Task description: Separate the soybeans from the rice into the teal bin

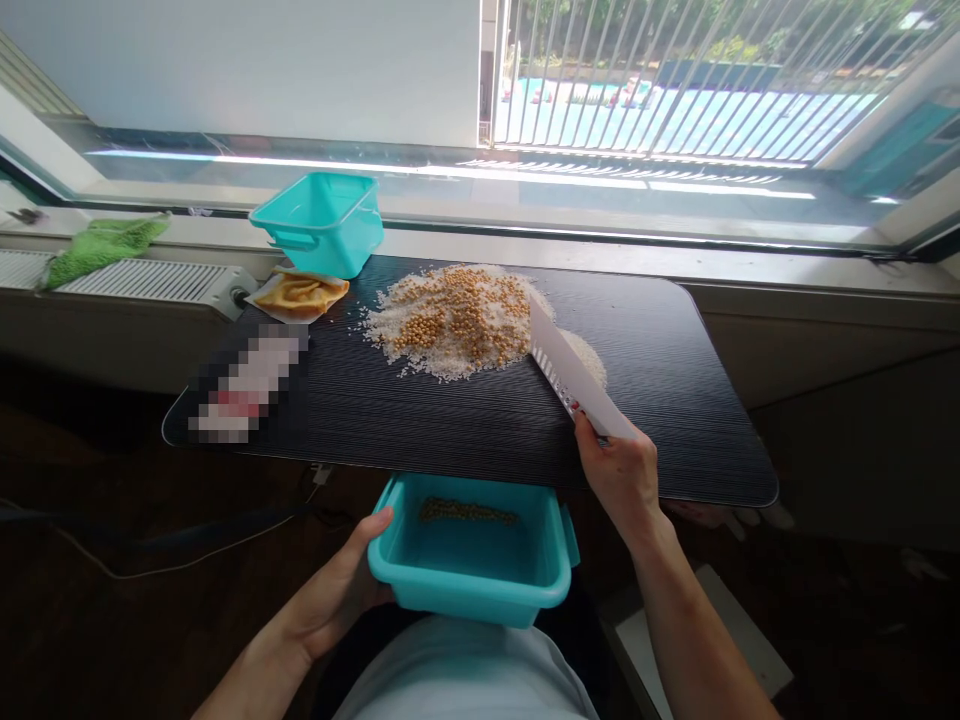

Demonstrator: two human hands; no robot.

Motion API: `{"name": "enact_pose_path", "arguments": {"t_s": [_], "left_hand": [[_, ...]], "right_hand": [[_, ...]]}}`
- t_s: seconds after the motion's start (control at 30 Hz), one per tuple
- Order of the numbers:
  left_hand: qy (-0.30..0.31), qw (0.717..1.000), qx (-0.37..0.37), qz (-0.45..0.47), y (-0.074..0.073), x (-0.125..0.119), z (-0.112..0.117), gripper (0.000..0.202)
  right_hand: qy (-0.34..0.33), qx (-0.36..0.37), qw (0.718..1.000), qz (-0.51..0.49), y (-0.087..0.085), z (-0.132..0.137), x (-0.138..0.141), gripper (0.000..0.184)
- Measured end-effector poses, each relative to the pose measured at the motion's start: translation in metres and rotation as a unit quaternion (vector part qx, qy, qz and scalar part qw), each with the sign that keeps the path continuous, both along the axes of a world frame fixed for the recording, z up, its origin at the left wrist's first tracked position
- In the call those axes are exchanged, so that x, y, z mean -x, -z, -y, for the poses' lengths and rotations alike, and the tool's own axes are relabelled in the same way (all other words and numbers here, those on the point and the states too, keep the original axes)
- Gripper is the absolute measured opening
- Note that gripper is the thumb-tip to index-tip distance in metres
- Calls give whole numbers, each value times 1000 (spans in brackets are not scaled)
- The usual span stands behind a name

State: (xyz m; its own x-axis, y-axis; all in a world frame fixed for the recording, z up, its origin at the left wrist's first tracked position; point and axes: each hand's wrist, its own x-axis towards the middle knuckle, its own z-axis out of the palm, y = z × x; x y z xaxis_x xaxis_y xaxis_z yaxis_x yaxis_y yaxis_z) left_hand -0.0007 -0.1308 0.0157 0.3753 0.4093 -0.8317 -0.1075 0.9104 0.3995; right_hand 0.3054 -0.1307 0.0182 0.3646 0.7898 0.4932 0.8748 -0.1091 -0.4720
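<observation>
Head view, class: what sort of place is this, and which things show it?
Indoors, perhaps a room in a home: a white slatted radiator, a wide glass window and a black wood-grained table.

Tilted card (577, 378), turquoise tub (472, 592), heaped grains (459, 318)

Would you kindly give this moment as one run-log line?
left hand: holding turquoise bin | right hand: gripping white sheet | sheet: between bean-and-grain pile and white grains | bin: some beans inside
</observation>
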Motion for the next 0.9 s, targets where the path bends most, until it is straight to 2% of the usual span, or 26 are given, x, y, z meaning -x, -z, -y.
{"name": "enact_pose_path", "arguments": {"t_s": [0.2, 0.37, 0.57, 0.77, 0.9], "left_hand": [[7, 1000, -5, -6, -2, -3, 0, 63], [8, 1000, -4, -1, -5, -3, 0, 67], [9, 1000, 0, 5, -1, -2, 0, 65], [15, 1000, 1, 11, 0, -3, 0, 63], [16, 1000, 1, 25, 0, -1, 1, 64]], "right_hand": [[36, 29, 999, -27, -1, 0, -11, 29], [18, 35, 998, -50, -3, -3, -10, 26], [-32, 38, 993, -103, -4, 0, -8, 26], [-30, 35, 991, -123, -7, 3, -11, 26], [-60, 55, 982, -172, -10, 5, -7, 26]]}}
